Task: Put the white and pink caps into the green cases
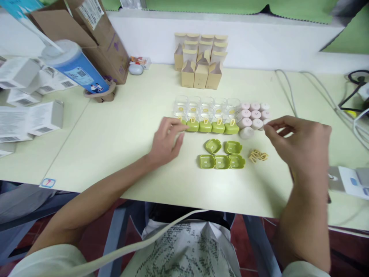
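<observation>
My left hand [167, 140] is at the left end of a row of green lids with yellow loops [205, 125]. Its fingers reach over the leftmost lid, thumb apart; whether they touch it I cannot tell. My right hand [300, 144] is raised above the table on the right, thumb and index finger pinched together. Anything between those fingertips is too small to make out. Between the hands lie several open green cups [221, 162]. A small pile of yellow loops [258, 155] is nearest my right hand. White and pale pink round pieces [255, 115] stand grouped behind it.
Clear plastic cups [206, 107] stand behind the green lids. Open cardboard boxes [201, 73] are against the wall. A blue canister [83, 71], a large carton [106, 50] and white boxes [43, 117] occupy the left. Cables [319, 90] run along the right.
</observation>
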The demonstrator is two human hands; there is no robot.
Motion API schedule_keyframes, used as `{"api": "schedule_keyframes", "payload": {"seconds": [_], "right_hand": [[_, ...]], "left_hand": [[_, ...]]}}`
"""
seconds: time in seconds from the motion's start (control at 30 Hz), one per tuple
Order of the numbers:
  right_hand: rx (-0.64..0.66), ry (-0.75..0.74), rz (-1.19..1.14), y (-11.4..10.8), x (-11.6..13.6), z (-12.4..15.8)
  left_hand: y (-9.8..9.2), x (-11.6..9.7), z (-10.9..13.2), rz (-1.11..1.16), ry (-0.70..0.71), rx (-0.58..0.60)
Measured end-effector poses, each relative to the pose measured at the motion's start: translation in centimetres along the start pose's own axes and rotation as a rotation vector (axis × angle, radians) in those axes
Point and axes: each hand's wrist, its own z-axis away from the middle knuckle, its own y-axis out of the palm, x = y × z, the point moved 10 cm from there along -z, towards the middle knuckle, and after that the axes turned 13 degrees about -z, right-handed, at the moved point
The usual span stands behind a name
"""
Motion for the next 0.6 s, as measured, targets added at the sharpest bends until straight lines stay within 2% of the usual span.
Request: {"api": "schedule_keyframes", "payload": {"seconds": [0.1, 0.17, 0.23, 0.3, 0.47, 0.6], "right_hand": [[0.384, 0.241, 0.233, 1.5, -4.8, 0.0], [0.631, 0.274, 0.221, 3.5, -6.7, 0.7], [0.776, 0.248, 0.169, 5.1, -7.4, 1.2], [0.834, 0.228, 0.168, 5.9, -7.5, 1.4], [0.843, 0.256, 0.217, 5.9, -7.5, 1.1], [0.803, 0.194, 0.076, 5.6, -6.4, 0.6]], "left_hand": [[1.8, -5.0, 0.6, -0.018, 0.306, 0.136], [3.3, -6.5, 1.2, -0.064, 0.399, 0.222], [4.0, -7.0, 1.6, -0.094, 0.433, 0.247], [4.2, -6.9, 1.8, -0.090, 0.431, 0.237], [3.9, -6.1, 1.6, -0.053, 0.390, 0.219], [3.2, -5.7, 1.3, 0.010, 0.377, 0.212]]}}
